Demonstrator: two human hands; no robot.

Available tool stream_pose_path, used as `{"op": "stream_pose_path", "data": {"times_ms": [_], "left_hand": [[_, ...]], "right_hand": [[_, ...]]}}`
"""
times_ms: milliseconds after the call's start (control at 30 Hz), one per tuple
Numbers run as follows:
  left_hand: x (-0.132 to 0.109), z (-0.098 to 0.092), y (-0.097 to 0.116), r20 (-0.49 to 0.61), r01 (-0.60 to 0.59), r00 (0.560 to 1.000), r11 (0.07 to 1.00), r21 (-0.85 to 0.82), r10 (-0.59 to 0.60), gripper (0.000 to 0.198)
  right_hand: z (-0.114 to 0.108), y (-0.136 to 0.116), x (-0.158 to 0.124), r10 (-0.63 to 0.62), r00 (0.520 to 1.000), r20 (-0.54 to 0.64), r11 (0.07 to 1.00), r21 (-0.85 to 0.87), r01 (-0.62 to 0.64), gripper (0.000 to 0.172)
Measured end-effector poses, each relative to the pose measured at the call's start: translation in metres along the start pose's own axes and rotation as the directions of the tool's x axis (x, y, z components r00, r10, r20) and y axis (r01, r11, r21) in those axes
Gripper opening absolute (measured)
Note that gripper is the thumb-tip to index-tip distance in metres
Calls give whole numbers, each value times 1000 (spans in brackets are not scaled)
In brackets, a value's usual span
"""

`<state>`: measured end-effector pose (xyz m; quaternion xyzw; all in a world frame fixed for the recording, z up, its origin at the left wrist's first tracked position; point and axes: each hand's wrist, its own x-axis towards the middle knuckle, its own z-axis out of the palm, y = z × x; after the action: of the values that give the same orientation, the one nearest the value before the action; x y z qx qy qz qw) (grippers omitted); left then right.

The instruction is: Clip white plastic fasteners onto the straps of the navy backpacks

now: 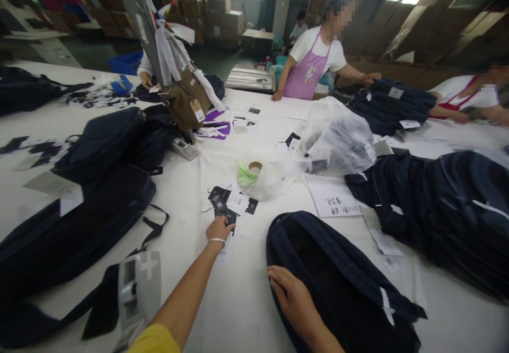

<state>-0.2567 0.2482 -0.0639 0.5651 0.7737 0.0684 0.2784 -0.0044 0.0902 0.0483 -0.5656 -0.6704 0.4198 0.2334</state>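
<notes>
My left hand (219,229) reaches forward over the white table (238,300), its fingers closed on a black hang tag (227,216) at the near edge of a small heap of black and white tags (233,202). A thin bracelet circles that wrist. My right hand (288,292) lies flat, fingers stretched out, on the near left edge of a dark navy backpack (338,279) that lies in front of me.
More navy backpacks are piled at left (91,204) and right (437,204). A tape roll (254,168) and a clear plastic bag (334,138) sit past the tags. A tagging tool (137,289) lies near left. People work at the far side (314,56) and right (473,96).
</notes>
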Motion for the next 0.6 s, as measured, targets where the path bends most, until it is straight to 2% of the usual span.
{"op": "stream_pose_path", "data": {"times_ms": [67,167,300,400,600], "left_hand": [[-2,2,0,30,-2,1000,1000,-21,3,17],[-4,-3,-9,55,-9,998,998,-70,13,16],[2,-17,-18,-29,-29,999,995,-97,26,26],[17,-23,-11,-87,-33,996,996,-84,25,31],[36,-14,4,-3,18,1000,995,-97,-18,16]], "right_hand": [[2,-2,0,-9,1000,12,1000,14,9,32],[-1,-1,-1,-14,999,36,999,41,12,31],[-6,3,4,-21,1000,22,996,89,19,30],[-4,1,12,-36,999,-2,993,114,36,29],[6,-2,19,-43,999,15,991,128,41,28]]}}
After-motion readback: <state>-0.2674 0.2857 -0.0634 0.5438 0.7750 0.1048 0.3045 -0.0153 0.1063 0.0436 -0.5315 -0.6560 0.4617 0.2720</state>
